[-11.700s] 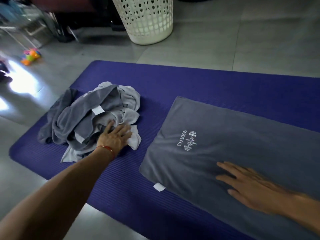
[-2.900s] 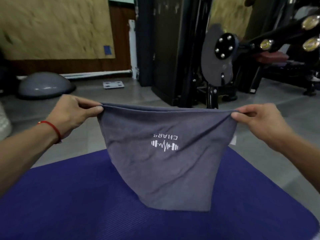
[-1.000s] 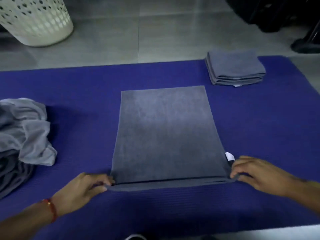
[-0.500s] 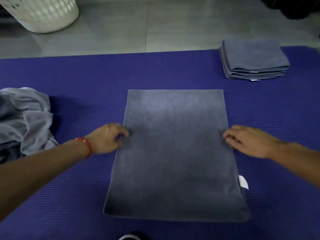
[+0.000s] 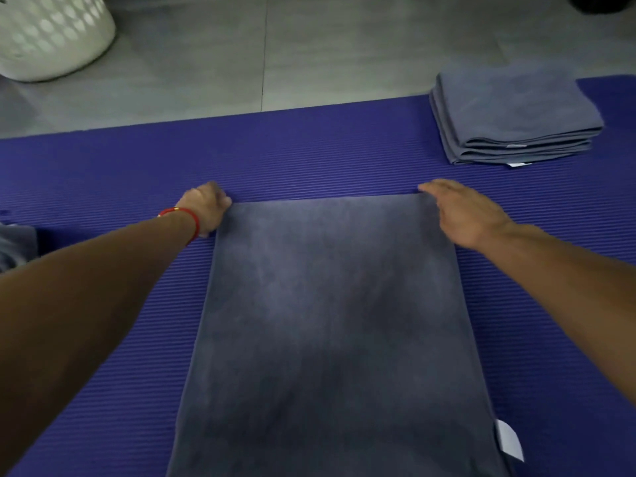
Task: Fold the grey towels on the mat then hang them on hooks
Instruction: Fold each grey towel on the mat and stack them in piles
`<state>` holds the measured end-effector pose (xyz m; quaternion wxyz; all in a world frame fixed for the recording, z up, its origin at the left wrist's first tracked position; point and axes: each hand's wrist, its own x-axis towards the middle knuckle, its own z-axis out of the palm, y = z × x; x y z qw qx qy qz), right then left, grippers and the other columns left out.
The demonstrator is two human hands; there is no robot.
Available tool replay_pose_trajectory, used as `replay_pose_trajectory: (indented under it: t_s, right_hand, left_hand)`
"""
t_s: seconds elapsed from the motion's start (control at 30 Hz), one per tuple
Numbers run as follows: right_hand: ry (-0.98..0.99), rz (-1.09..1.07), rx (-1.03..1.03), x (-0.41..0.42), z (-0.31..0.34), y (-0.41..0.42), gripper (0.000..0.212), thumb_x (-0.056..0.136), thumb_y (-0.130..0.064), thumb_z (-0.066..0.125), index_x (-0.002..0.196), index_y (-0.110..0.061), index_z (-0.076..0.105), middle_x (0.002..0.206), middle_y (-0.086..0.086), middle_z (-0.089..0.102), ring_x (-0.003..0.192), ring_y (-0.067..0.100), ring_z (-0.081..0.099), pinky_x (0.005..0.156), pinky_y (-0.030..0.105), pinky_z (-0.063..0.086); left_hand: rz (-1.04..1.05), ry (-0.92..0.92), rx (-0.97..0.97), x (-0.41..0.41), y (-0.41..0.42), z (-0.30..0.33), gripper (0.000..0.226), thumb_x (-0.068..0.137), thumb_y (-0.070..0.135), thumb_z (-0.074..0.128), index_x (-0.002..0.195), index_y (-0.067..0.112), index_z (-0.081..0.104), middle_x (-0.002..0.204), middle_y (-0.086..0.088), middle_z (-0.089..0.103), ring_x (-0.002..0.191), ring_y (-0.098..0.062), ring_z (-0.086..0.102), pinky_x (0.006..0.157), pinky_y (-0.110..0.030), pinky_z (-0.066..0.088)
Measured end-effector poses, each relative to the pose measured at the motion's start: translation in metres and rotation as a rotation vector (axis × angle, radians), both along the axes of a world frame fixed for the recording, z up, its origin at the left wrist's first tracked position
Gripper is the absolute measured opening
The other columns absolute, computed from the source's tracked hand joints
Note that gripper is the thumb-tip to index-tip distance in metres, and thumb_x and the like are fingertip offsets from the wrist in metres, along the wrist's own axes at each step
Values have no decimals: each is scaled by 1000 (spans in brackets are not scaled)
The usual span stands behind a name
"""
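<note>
towel [image 5: 330, 321], grey, lies flat on the purple ribbed mat [image 5: 309, 153], long axis running away from the camera, near end cut off by the lower frame edge. surface smooth, no visible creases. white tag [image 5: 509, 442] sticks out at its near right edge.

left hand [image 5: 206, 210] at the far left corner of the towel: fingers curled down over the corner; they appear to grip the cloth, though the fingertips are hidden under the knuckles. red cord bracelet [image 5: 187, 218] on that wrist.

right hand [image 5: 461, 211] at the far right corner: palm down, fingers extended and close together, resting on the towel edge; thumb side hidden, so cannot tell whether it pinches the cloth.

both forearms reach in from the lower corners, flanking the towel.

stack of folded grey towels [image 5: 512, 115] on the far right part of the mat, well apart from the flat towel, folded edges facing the camera, a small white tag showing at the bottom layer.

crumpled grey cloth [image 5: 15, 246] at the left frame edge, on the mat, mostly out of view.

white perforated laundry basket [image 5: 48, 32] on the grey tiled floor [image 5: 309, 53], top left, beyond the mat.
</note>
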<state>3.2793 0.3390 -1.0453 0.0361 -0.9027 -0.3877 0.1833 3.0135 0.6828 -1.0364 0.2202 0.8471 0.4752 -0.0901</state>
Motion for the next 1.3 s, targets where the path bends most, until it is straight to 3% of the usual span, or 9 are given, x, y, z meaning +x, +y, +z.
replay_pose_trajectory:
  t_s: [0.07, 0.23, 0.43, 0.53, 0.67, 0.77, 0.87, 1.1, 1.3]
  right_hand:
    - [-26, 9, -14, 6, 2, 9, 55, 103, -9, 45, 153, -28, 36, 151, 6, 44, 134, 32, 48, 107, 50, 44]
    - [-15, -108, -55, 15, 4, 21, 33, 103, -30, 55, 132, -15, 58, 132, 14, 50, 122, 36, 53, 103, 51, 46]
    - [-35, -238, 33, 14, 6, 22, 24, 104, -25, 53, 119, -7, 53, 119, 28, 57, 108, 45, 57, 82, 43, 46]
    - [-172, -201, 62, 1, 1, 20, 28, 103, -16, 54, 127, -3, 47, 122, 29, 53, 105, 47, 55, 82, 50, 51]
    - [-476, 262, 129, -53, 2, 7, 45, 102, -24, 48, 145, -11, 41, 156, 19, 33, 136, 42, 41, 102, 60, 43]
    - [-361, 600, 141, -130, -16, -25, 60, 104, -37, 37, 160, -23, 24, 171, 7, 7, 156, 33, 8, 121, 60, 19]
    - [-316, 831, 33, -183, -35, -86, 66, 104, -42, 36, 163, -27, 11, 171, 0, -1, 158, 26, -2, 124, 57, 13]
    - [-341, 401, -120, -203, -22, -223, 66, 103, -43, 29, 162, -15, 15, 170, 8, 14, 157, 28, 12, 117, 57, 30]
    - [-306, 584, -34, -267, -16, -228, 65, 103, -47, 39, 161, -24, 25, 170, -3, 16, 157, 24, 14, 122, 56, 20]
  left_hand:
    - [-31, 21, -87, 0, 3, 4, 19, 103, 30, 53, 112, 14, 56, 109, -12, 60, 78, -39, 69, 70, -43, 58]
    - [-17, 8, -248, -4, 12, 10, 10, 98, 19, 65, 93, 11, 60, 96, -11, 64, 87, -31, 64, 84, -46, 58]
    - [69, -129, -158, -1, 30, 6, 22, 87, 18, 78, 77, 18, 58, 85, -6, 60, 89, -30, 59, 88, -44, 51]
    - [36, -100, -29, -1, 12, -1, 22, 89, 19, 74, 103, 11, 59, 109, -16, 58, 110, -40, 59, 94, -46, 49]
    - [-259, -215, 555, -38, -65, -4, 42, 95, 29, 51, 132, 9, 49, 130, -22, 45, 113, -42, 46, 87, -55, 44]
    - [-570, -302, 504, -88, -147, -18, 52, 98, 36, 44, 144, 13, 50, 152, -18, 39, 138, -41, 37, 107, -57, 35]
    - [-682, -246, 381, -153, -194, -43, 58, 100, 39, 41, 153, 15, 40, 165, -10, 23, 153, -31, 19, 120, -55, 23]
    - [-591, -12, 414, -245, -195, -47, 68, 100, 42, 28, 156, 5, 28, 167, -10, 17, 154, -29, 16, 120, -61, 20]
    - [-884, -155, 338, -256, -251, -31, 66, 99, 43, 40, 159, 17, 26, 168, -5, 17, 155, -26, 15, 118, -60, 25]
